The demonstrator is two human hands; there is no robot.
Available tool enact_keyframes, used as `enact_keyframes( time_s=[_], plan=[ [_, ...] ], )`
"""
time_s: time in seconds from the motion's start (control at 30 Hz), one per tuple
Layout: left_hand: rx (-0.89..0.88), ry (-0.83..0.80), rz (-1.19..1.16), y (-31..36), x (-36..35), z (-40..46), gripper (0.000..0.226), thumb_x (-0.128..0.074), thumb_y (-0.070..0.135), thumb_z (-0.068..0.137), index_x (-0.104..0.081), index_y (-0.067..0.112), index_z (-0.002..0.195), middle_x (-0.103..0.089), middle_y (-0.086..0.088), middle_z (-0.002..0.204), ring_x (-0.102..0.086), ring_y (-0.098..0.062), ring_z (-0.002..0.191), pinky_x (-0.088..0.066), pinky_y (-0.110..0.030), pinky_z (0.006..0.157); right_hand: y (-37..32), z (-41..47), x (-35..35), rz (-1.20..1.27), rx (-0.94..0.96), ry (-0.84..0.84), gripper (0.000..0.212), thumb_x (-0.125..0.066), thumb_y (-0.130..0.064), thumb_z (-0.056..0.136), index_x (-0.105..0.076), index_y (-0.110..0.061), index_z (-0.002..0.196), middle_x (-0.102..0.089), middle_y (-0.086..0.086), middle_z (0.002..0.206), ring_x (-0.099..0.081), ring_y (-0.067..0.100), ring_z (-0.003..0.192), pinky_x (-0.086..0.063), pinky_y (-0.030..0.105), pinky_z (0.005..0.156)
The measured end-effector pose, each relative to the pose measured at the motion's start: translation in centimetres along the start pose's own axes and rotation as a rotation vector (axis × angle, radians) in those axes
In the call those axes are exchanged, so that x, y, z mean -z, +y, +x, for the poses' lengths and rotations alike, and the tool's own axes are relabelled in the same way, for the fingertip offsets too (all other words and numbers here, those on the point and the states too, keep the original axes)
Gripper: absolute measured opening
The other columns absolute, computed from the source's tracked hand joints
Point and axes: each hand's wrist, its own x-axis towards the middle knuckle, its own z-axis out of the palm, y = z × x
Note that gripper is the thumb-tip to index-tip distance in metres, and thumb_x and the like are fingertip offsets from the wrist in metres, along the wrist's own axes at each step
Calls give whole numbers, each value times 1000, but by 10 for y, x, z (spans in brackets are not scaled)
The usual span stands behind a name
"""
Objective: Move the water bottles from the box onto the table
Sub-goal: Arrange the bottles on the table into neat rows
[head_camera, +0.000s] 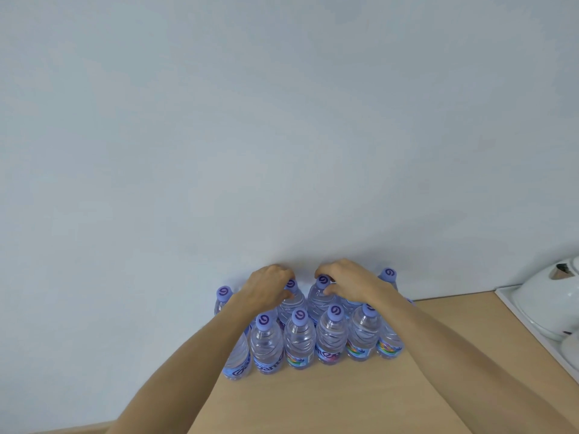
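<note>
Meanwhile, at the table: two bare hands reach over a cluster of water bottles standing upright on the wooden table (360, 399), hard against a pale wall (282, 120).

Left hand: the left hand (269, 285) comes down over the neck of the left back-row bottle (289, 300); its fingers curl round the purple cap, a top grip that suits lowering a bottle into a tight gap without knocking its neighbours.

Right hand: the right hand (344, 281) mirrors it on the right back-row bottle (319, 297), thumb and fingers pinching just under the cap, which shows between them.

Back row: both held bottles stand just beside each other, close to the wall; whether their bases already rest on the tabletop cannot be told, since the front bottles hide them.

Front row: four front-row bottles (299, 339) stand shoulder to shoulder, touching or nearly so, labels facing out; packing them close likely saves room for more.

Outliers: a far-left bottle (223, 297) and a far-right bottle (388, 277) flank the hands by the wall.

Box: not in view.

Right edge: a white tray (513, 305) carries a white rounded appliance (548, 305), well apart from the bottles.

Judgement: the step in hand looks like setting a pair down in the rear rank; the task seems well along, though how many remain boxed is unknown.
</note>
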Motion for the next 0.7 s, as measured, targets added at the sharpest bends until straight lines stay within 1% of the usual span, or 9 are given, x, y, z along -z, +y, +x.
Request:
enact_keyframes(
  time_s=[0.17, 0.23, 0.43, 0.6, 0.7],
  plan=[
    [-18, -14, -4, -3, -1, 0, 33, -63, 29, 91, -58, 13, 119, -60, -6, 117, -56, -26, 107, -48, -36, 83, -4, 2, -5, 19, -19, 29, 39, -68, -25, 89, -57, -16, 126, -63, 13, 113, -59, 30, 99, -48, 35, 77],
    [-31, -17, -11, -5, 0, 1, 34, -63, 29, 91, -58, 12, 121, -60, -6, 118, -57, -26, 107, -48, -37, 84, -5, 2, -6, 42, -29, 47, 39, -69, -26, 89, -57, -16, 125, -63, 13, 110, -59, 29, 96, -49, 35, 77],
    [-61, -20, -15, -5, -1, 1, 33, -64, 27, 91, -59, 12, 120, -61, -8, 115, -58, -28, 105, -49, -37, 83, -2, 0, -9, 141, -52, 82, 35, -72, -24, 87, -60, -19, 120, -63, 10, 109, -58, 26, 94, -51, 40, 79],
    [-51, -27, -39, -7, -1, 3, 33, -64, 27, 90, -58, 11, 118, -60, -6, 116, -58, -28, 103, -50, -39, 82, -2, 1, -10, 204, -71, 74, 39, -76, -23, 83, -61, -21, 119, -64, 6, 110, -59, 23, 96, -52, 42, 84],
    [-47, -14, -99, -9, -4, 1, 45, -64, 30, 90, -51, 14, 130, -55, -4, 128, -56, -26, 111, -50, -39, 87, 0, -2, -7, 263, -83, 50, 51, -78, -22, 81, -57, -23, 126, -64, 7, 109, -61, 20, 95, -52, 38, 87]
  ],
)
